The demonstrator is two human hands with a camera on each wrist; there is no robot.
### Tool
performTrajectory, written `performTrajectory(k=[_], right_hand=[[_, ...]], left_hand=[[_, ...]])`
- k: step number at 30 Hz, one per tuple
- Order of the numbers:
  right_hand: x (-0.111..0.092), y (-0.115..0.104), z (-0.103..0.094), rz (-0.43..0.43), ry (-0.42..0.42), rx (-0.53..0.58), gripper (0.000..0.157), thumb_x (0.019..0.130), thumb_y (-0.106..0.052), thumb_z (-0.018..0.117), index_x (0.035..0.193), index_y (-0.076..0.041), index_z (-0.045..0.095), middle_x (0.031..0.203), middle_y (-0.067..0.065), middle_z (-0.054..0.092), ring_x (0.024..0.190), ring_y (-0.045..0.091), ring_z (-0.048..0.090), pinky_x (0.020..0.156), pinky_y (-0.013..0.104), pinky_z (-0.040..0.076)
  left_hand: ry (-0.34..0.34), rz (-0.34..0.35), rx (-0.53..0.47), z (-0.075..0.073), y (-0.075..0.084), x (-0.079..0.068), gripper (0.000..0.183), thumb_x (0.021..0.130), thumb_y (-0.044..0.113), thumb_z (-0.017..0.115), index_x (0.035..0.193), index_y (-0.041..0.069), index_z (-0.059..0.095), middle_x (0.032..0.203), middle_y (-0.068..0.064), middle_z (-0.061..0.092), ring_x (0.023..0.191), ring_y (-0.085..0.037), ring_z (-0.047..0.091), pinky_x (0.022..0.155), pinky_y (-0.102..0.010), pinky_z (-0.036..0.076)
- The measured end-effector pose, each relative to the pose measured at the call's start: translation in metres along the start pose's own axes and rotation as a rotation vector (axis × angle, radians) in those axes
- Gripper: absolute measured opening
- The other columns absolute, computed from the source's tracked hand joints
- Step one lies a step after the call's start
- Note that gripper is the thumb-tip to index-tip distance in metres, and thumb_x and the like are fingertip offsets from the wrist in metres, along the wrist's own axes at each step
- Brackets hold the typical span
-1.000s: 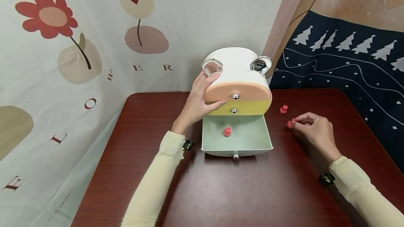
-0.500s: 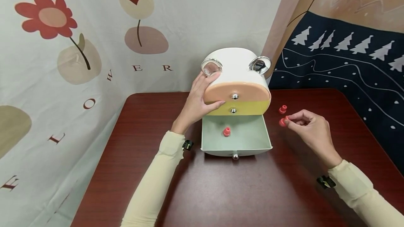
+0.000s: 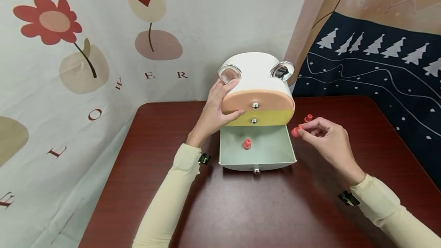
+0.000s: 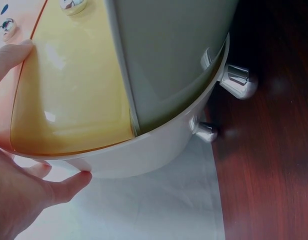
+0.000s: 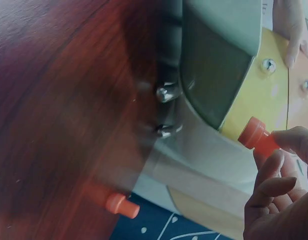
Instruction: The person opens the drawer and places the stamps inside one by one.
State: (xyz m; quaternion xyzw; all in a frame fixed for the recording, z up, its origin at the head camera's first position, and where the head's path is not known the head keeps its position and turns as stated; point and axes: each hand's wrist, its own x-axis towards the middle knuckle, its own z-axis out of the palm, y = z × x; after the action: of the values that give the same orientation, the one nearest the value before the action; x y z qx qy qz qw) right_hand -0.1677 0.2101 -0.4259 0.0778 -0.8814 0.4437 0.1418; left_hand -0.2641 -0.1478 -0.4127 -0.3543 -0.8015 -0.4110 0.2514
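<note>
A small white drawer cabinet (image 3: 255, 68) has a peach top drawer (image 3: 241, 100), a yellow middle drawer (image 3: 275, 118) and a pulled-out green bottom drawer (image 3: 272, 148). My left hand (image 3: 215, 108) grips the cabinet's left side, thumb across the front and fingers along the side wall. One red stepped peg (image 3: 247, 144) stands inside the green drawer. Between thumb and fingertips, my right hand (image 3: 329, 141) pinches a second red peg (image 5: 254, 134), held just right of the open drawer. Another red peg (image 3: 308, 118) stands on the table behind that hand.
The cabinet stands on a dark red wooden table (image 3: 255, 209), near its back edge. Silver knobs (image 3: 256, 170) stick out from the drawer fronts, and silver rings (image 3: 282, 72) from the top. Printed cloths (image 3: 372, 64) hang behind and beside the table.
My right hand has moved left with its red peg, from the table toward the green drawer. My left hand has stayed on the cabinet.
</note>
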Motion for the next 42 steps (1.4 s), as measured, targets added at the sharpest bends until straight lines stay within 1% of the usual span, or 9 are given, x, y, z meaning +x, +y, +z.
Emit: performTrajectory(k=[5, 10, 15, 21, 23, 29, 32, 35, 42], right_hand=[[0.002, -0.011, 0.013, -0.036, -0.038, 0.011, 0.016, 0.092, -0.02, 0.093, 0.105, -0.015, 0.086, 0.083, 0.0, 0.076, 0.067, 0.016, 0.06, 0.056, 0.021, 0.047], [0.005, -0.016, 0.031, -0.08, -0.058, 0.017, 0.012, 0.09, -0.012, 0.092, 0.099, -0.016, 0.084, 0.075, -0.004, 0.072, 0.064, 0.014, 0.059, 0.055, 0.021, 0.044], [0.01, -0.019, 0.052, -0.134, -0.103, 0.004, 0.017, 0.088, -0.004, 0.09, 0.094, -0.019, 0.083, 0.071, -0.007, 0.067, 0.065, 0.012, 0.059, 0.056, 0.021, 0.041], [0.016, -0.016, 0.072, -0.221, -0.157, -0.034, 0.02, 0.087, 0.0, 0.088, 0.092, -0.018, 0.082, 0.073, -0.012, 0.068, 0.068, 0.01, 0.061, 0.061, 0.021, 0.045], [0.018, -0.016, 0.076, -0.23, -0.172, -0.035, 0.019, 0.087, 0.0, 0.088, 0.091, -0.018, 0.082, 0.074, -0.012, 0.069, 0.068, 0.009, 0.062, 0.062, 0.021, 0.046], [0.024, -0.014, 0.087, -0.218, -0.217, -0.043, 0.016, 0.089, -0.004, 0.088, 0.091, -0.018, 0.08, 0.076, -0.012, 0.07, 0.071, 0.01, 0.063, 0.065, 0.024, 0.047], [0.025, -0.013, 0.091, -0.215, -0.242, -0.064, 0.016, 0.089, -0.005, 0.088, 0.091, -0.019, 0.08, 0.076, -0.012, 0.07, 0.071, 0.01, 0.064, 0.066, 0.028, 0.047], [0.027, -0.014, 0.094, -0.229, -0.268, -0.105, 0.017, 0.089, -0.008, 0.09, 0.09, -0.021, 0.079, 0.078, -0.013, 0.071, 0.072, 0.009, 0.065, 0.066, 0.032, 0.05], [0.028, -0.014, 0.097, -0.269, -0.316, -0.209, 0.018, 0.087, -0.012, 0.092, 0.088, -0.023, 0.078, 0.077, -0.014, 0.07, 0.069, 0.007, 0.063, 0.06, 0.036, 0.05]], left_hand=[[0.006, -0.001, 0.0, -0.001, -0.001, -0.001, 0.089, 0.083, 0.018, 0.097, 0.16, 0.013, 0.052, 0.143, -0.014, 0.06, 0.148, -0.025, 0.045, 0.132, -0.045, 0.013], [0.004, -0.004, -0.001, 0.0, -0.003, 0.0, 0.088, 0.084, 0.018, 0.097, 0.16, 0.014, 0.052, 0.144, -0.013, 0.06, 0.148, -0.025, 0.044, 0.132, -0.047, 0.014], [0.003, -0.017, -0.005, 0.001, -0.004, -0.001, 0.088, 0.084, 0.018, 0.097, 0.16, 0.014, 0.052, 0.145, -0.012, 0.06, 0.15, -0.024, 0.042, 0.132, -0.045, 0.013], [-0.006, -0.024, -0.01, 0.002, -0.002, -0.001, 0.087, 0.085, 0.02, 0.096, 0.16, 0.014, 0.052, 0.147, -0.012, 0.059, 0.153, -0.023, 0.039, 0.132, -0.045, 0.013], [-0.007, -0.024, -0.008, 0.002, -0.001, -0.001, 0.088, 0.085, 0.021, 0.096, 0.16, 0.013, 0.052, 0.147, -0.012, 0.059, 0.152, -0.023, 0.04, 0.132, -0.044, 0.012], [-0.005, -0.037, 0.0, 0.001, 0.0, -0.002, 0.089, 0.085, 0.021, 0.097, 0.161, 0.014, 0.052, 0.15, -0.012, 0.058, 0.156, -0.022, 0.035, 0.132, -0.043, 0.012], [-0.008, -0.029, 0.0, 0.0, 0.001, -0.001, 0.089, 0.085, 0.021, 0.097, 0.161, 0.015, 0.051, 0.149, -0.012, 0.058, 0.153, -0.022, 0.039, 0.132, -0.044, 0.013], [-0.008, -0.022, 0.002, 0.001, 0.001, -0.001, 0.089, 0.086, 0.021, 0.096, 0.162, 0.015, 0.051, 0.149, -0.012, 0.058, 0.151, -0.022, 0.041, 0.132, -0.045, 0.013], [-0.008, -0.029, 0.008, 0.001, 0.001, -0.001, 0.088, 0.086, 0.022, 0.096, 0.161, 0.015, 0.051, 0.151, -0.012, 0.058, 0.154, -0.022, 0.037, 0.132, -0.044, 0.013]])
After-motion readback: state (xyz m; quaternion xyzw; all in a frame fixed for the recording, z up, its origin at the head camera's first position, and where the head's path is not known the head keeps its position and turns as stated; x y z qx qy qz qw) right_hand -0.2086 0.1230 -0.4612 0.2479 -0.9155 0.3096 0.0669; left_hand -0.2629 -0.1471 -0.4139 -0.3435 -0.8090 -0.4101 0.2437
